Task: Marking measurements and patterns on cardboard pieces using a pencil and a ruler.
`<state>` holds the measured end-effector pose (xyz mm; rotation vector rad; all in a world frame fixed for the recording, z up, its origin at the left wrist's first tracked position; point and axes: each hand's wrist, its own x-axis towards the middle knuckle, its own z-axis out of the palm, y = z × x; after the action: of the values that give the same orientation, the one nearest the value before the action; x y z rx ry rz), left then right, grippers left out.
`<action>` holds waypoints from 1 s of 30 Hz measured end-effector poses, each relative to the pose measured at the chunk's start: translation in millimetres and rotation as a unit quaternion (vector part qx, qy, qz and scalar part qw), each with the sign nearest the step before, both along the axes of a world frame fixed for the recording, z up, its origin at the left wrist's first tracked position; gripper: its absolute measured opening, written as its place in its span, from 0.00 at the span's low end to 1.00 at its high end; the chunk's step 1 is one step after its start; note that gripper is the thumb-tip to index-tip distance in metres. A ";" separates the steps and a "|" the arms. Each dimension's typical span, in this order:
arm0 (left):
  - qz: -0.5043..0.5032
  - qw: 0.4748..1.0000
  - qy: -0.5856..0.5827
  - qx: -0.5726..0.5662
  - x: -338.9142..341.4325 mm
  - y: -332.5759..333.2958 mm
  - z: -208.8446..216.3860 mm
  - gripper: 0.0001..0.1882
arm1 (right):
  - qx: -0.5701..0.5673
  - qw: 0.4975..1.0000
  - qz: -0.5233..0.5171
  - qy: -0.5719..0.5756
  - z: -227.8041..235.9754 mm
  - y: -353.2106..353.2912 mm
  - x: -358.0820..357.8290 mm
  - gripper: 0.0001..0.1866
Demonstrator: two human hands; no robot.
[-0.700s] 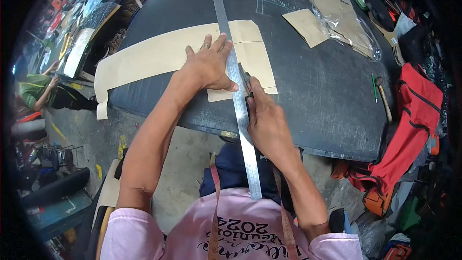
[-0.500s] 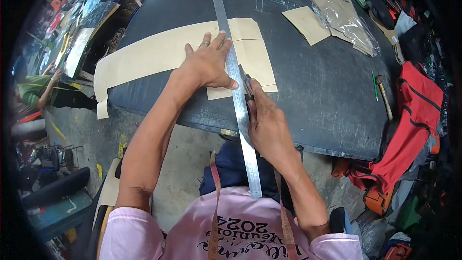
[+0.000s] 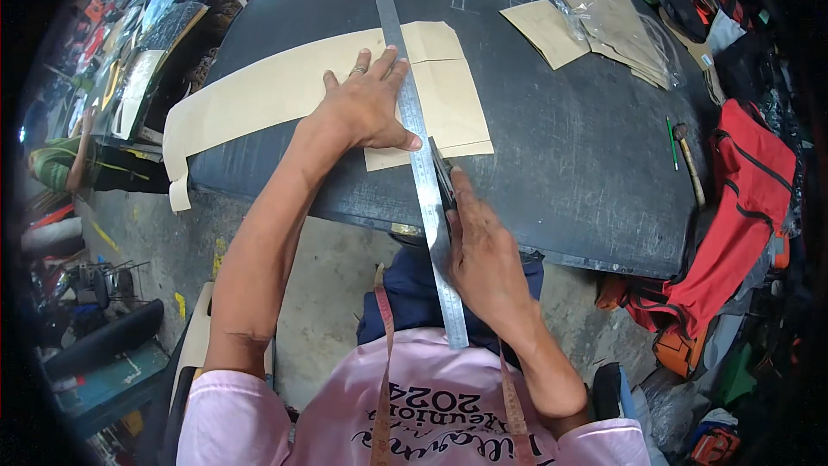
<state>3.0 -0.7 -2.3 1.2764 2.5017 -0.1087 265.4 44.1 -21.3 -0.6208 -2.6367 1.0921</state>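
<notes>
A long steel ruler [image 3: 412,108] lies across tan paper sheets on the dark table, its near end jutting past the table's edge toward my shirt. My left hand [image 3: 355,112] presses flat with spread fingers on the ruler and on the long curved paper strip [image 3: 250,78]. Right of the ruler shows a squarish paper piece [image 3: 450,99] with a dark line across it. My right hand [image 3: 483,246] grips a dark cutter knife [image 3: 442,174] along the ruler's right edge, the blade's tip near the paper's near edge. Its handle is partly hidden by my fingers.
On the table [image 3: 586,164] lie another paper piece [image 3: 548,33], plastic-wrapped sheets [image 3: 617,22], a green pencil [image 3: 671,142] and a hammer [image 3: 690,164]. A red bag [image 3: 750,198] hangs at the right edge. A tape measure [image 3: 385,362] hangs from my neck. Another person [image 3: 65,160] is far left.
My right hand has drawn the cutter knife toward me along the ruler, to the paper's near edge. My left hand stays in place on the ruler. The view has shifted slightly.
</notes>
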 end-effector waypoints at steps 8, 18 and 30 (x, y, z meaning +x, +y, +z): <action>0.005 1.000 0.003 -0.004 0.2 0.1 -1.2 0.71 | 0.006 1.000 0.001 -0.020 2.4 -8.9 17.6 0.29; 0.005 1.000 -0.015 0.002 -1.2 -3.4 -1.9 0.71 | -0.052 0.992 -0.104 0.044 -11.0 -16.0 39.5 0.26; -0.027 0.960 -0.069 0.272 -11.0 -4.7 16.6 0.33 | -0.107 0.982 -0.155 -0.006 -34.5 -43.0 66.8 0.22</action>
<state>-8.1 -5.5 14.3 1.4853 2.4563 0.6764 332.3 1.1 -55.9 -1.0435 -2.3417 1.2806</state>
